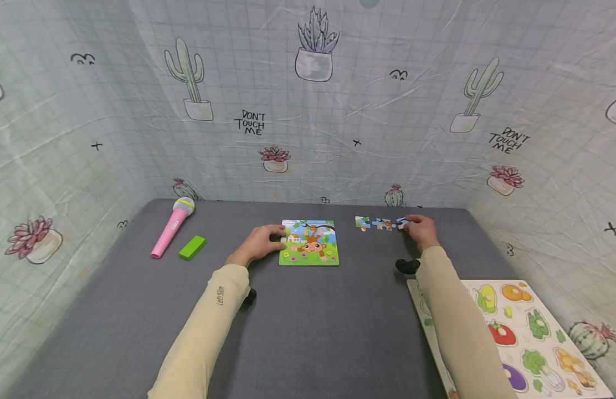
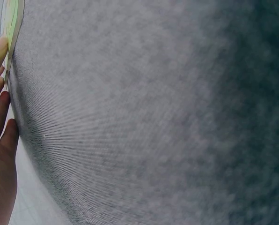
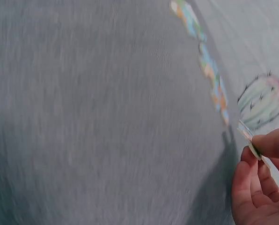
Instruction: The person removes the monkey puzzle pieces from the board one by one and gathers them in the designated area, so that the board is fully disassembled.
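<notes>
A square jigsaw puzzle with a hanging monkey lies on the grey table. My left hand touches its left edge, the fingers fairly straight and the thumb apart from them. In the left wrist view the fingers of that hand reach the board's side. Off to the right, my right hand pinches a small puzzle piece between thumb and fingers. The right wrist view shows this piece edge-on, slightly above the table. Beside it lie two loose areas of pieces, a left piece and a middle piece.
A pink microphone and a green block lie at the left. A vegetable puzzle board covers the table's right front corner, partly beneath the right forearm. Printed cloth hangs behind and at both sides.
</notes>
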